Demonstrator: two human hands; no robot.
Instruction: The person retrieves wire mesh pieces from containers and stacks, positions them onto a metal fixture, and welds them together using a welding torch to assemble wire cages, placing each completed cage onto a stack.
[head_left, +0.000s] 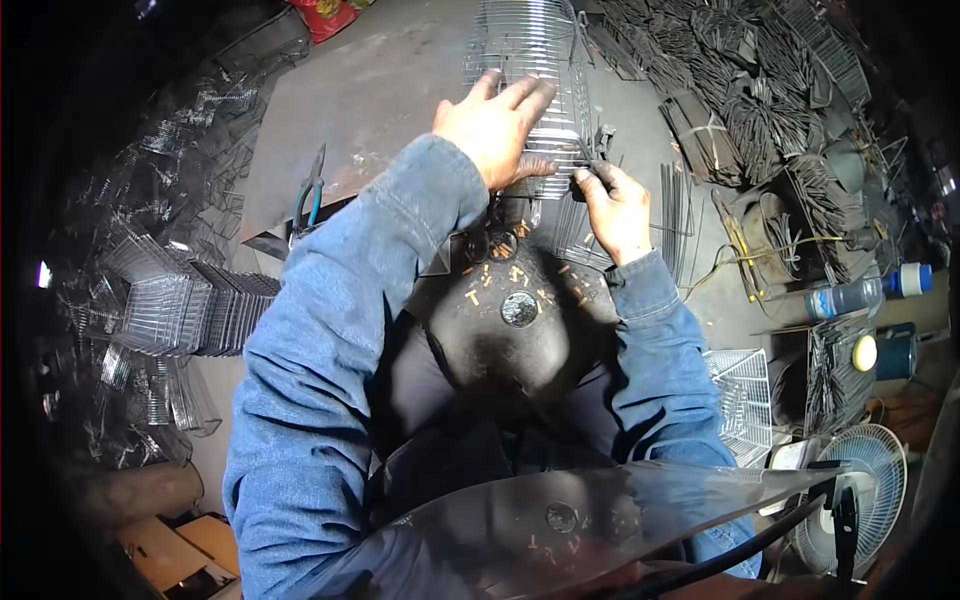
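Note:
A shiny wire basket (540, 45) lies on the metal-topped table at the top centre. My left hand (492, 125) rests across its near part, fingers spread and stretched out over the bars, the thumb apart from them. Just right of it, my right hand (615, 208) is closed in a pinch at the basket's near right edge. A thin dark metal wire seems to stick out from its fingertips; the far end is hard to make out. Loose straight wires (676, 205) lie beside the right hand.
Pliers (315, 190) with blue handles lie on the sheet-metal tabletop (340, 110). Stacked wire baskets (185, 305) stand at left. Bundled wire parts (720, 80) fill the upper right. A plastic bottle (845, 298) and a fan (855, 490) are at right. A clear visor (540, 530) crosses the bottom.

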